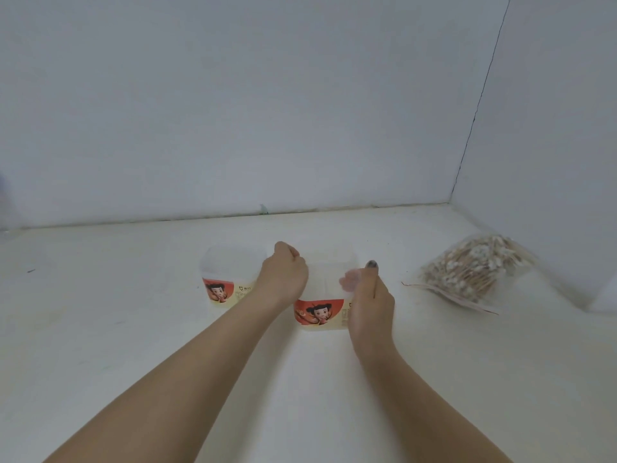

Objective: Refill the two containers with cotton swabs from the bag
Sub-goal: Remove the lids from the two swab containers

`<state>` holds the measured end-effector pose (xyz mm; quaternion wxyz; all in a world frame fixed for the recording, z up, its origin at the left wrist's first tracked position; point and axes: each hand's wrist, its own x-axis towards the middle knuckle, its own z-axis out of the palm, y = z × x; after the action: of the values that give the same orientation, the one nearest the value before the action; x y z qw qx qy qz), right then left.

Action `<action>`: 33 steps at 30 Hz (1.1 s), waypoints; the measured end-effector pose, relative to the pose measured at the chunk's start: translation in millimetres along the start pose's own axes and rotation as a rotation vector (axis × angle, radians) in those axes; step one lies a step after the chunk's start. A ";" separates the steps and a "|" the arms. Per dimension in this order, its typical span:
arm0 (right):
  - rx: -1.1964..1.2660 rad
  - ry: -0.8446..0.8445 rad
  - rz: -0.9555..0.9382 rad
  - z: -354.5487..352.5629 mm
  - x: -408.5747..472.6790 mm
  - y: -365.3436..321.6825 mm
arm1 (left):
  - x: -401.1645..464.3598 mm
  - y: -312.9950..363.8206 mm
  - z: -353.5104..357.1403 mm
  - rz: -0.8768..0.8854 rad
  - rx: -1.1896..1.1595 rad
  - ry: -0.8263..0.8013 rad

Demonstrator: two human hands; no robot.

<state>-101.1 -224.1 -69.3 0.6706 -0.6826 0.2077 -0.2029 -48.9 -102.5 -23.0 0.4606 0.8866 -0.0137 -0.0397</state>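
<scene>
Cotton swabs fill a clear bag [474,270] lying on the pale worktop [133,329], well off to the right of both containers. Nearer the middle stand two translucent tubs with red cartoon labels: the right container [322,309], and the left container [230,279] just beside it. The right hand [370,305] grasps the right container's side, thumb over its rim, with a thin stick against the hand. The left hand [283,272] is curled at that container's left rim; whether it grips anything, I cannot tell.
</scene>
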 end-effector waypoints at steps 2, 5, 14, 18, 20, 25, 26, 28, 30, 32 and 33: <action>-0.006 0.005 -0.015 0.5 0.8 -1.5 | -2.9 -0.1 -4.9 0.015 -0.032 -0.040; -0.025 -0.011 -0.020 1.5 0.0 -1.8 | -6.2 -1.3 -7.2 -0.015 -0.048 -0.153; -0.036 -0.048 -0.010 -8.0 5.9 -19.1 | -18.0 24.4 -37.4 0.060 0.284 -0.267; -0.107 -0.106 -0.013 -9.7 5.6 -23.8 | -27.9 33.2 -58.3 0.172 0.421 -0.203; -0.167 -0.080 -0.069 -10.5 6.2 -26.4 | -29.5 32.4 -68.8 0.250 0.412 -0.137; -0.383 0.045 -0.379 -3.7 7.8 -43.9 | -8.2 -2.2 -109.3 0.374 0.777 -0.006; -0.419 0.037 -0.463 0.9 4.7 -50.9 | -2.6 -14.2 -115.9 0.328 0.891 -0.076; -0.488 -0.039 -0.582 12.3 -2.6 -61.5 | 4.0 -32.7 -119.8 0.267 0.988 -0.202; -0.525 -0.161 -0.620 27.0 -13.5 -66.5 | 7.6 -42.6 -119.8 0.300 0.929 -0.236; -0.497 -0.260 -0.599 43.2 -25.0 -69.5 | 6.8 -43.0 -124.6 0.321 0.842 -0.234; -0.466 -0.290 -0.577 50.9 -32.2 -71.0 | 4.6 -42.0 -129.4 0.306 0.813 -0.246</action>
<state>-98.7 -162.9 0.8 0.4354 -0.8685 -0.0490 -0.2319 -34.1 27.0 16.4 0.0705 0.9720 -0.2137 -0.0675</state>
